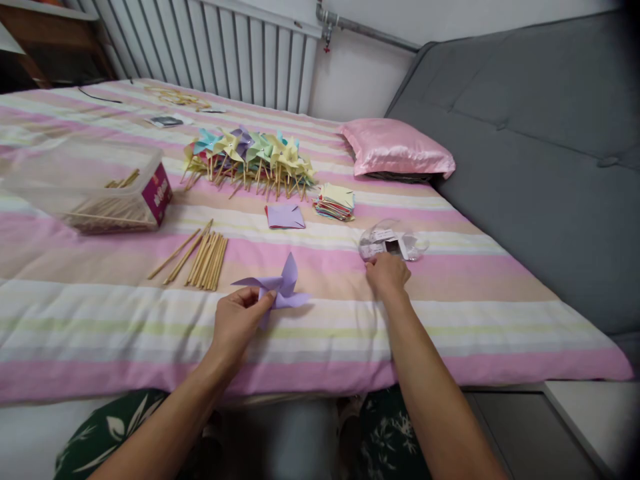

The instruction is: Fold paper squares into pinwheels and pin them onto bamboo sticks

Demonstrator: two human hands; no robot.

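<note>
My left hand [239,313] pinches a purple paper pinwheel [284,285] near its centre, thumb on top, above the striped bedding. Over at the right, my right hand [389,273] is at the near edge of a round clear plastic container [373,245] with small white-labelled packets in it. Its fingertips are hidden, so I cannot see what they touch or hold. Between and beyond the hands lie a small stack of purple paper squares [285,217] and a taller stack of mixed-colour squares [335,202]. Left of the pinwheel, several thin wooden sticks [209,260] rest on the bedding.
A clear plastic box [95,213] with more sticks stands at the left. Finished-looking pinwheels on sticks [250,157] lie heaped farther back. A pink pillow [400,148] sits by the grey padded headboard [525,127]. A white radiator [215,50] lines the far side.
</note>
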